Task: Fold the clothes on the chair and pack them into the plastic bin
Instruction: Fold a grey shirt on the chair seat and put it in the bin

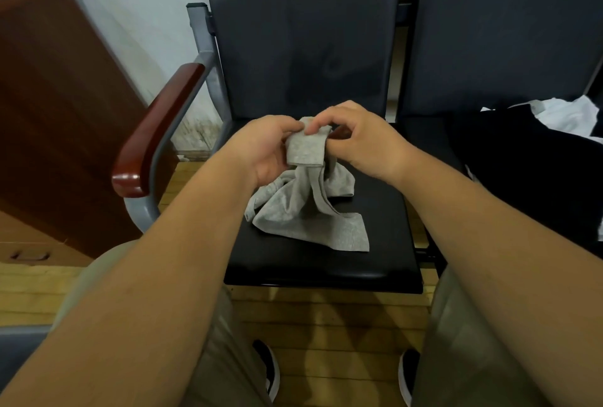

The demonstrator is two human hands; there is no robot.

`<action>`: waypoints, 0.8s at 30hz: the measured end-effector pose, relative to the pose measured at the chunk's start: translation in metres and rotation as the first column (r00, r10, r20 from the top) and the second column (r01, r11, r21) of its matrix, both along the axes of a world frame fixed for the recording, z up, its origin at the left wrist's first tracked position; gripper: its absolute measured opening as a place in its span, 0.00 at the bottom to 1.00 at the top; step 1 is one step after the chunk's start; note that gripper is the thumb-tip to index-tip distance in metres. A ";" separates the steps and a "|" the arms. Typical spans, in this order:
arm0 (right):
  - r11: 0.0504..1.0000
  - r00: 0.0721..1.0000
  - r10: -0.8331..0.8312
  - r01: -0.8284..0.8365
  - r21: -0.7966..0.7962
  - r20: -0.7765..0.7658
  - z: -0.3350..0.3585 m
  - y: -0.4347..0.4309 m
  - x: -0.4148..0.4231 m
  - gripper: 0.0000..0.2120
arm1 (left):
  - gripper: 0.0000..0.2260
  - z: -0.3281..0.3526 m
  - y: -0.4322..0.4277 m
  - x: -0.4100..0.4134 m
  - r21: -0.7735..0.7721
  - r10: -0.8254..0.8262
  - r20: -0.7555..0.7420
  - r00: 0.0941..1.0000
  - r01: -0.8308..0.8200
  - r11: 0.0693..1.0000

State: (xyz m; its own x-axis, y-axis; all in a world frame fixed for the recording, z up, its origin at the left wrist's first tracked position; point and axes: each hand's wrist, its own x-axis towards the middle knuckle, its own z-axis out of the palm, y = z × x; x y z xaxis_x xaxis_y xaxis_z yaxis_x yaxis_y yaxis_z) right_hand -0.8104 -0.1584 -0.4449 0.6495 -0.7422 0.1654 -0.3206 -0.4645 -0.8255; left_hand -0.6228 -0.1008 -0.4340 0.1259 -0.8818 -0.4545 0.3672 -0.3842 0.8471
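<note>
Head view. Item: grey garment [306,210], lower part bunched on black chair seat [326,269], upper band raised above it. Grip: left hand [264,148] curled round the band's left side; right hand [362,142] pinching its top right edge. On adjoining seat, right: black garment [522,171], white garment [567,116] behind. At left: red-brown armrest [156,132], wooden cabinet [58,96].
</note>
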 end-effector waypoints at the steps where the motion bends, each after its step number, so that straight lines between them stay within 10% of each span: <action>1: 0.999 1.000 -0.027 0.027 -0.019 0.003 0.000 -0.001 0.001 0.09 | 0.16 0.000 -0.001 0.000 -0.004 0.006 -0.009 1.000 -0.006 1.000; 5: 0.992 0.993 -0.116 0.118 -0.053 0.026 0.002 -0.006 0.000 0.03 | 0.19 0.001 -0.004 -0.003 0.002 0.015 -0.074 0.997 -0.015 1.000; 13: 0.952 0.948 -0.300 0.289 0.104 0.110 0.004 -0.014 -0.003 0.22 | 0.41 0.005 0.001 -0.014 -0.022 -0.281 -0.084 0.956 0.280 0.960; 19: 0.870 0.896 -0.423 0.361 0.334 0.133 0.000 -0.026 -0.009 0.21 | 0.20 -0.001 0.005 -0.020 -0.006 -0.470 0.256 0.845 0.487 0.873; 24: 0.852 0.919 -0.387 0.326 0.409 0.074 0.003 -0.030 -0.012 0.19 | 0.12 -0.011 -0.001 -0.012 -0.047 -0.280 0.290 0.915 0.306 0.951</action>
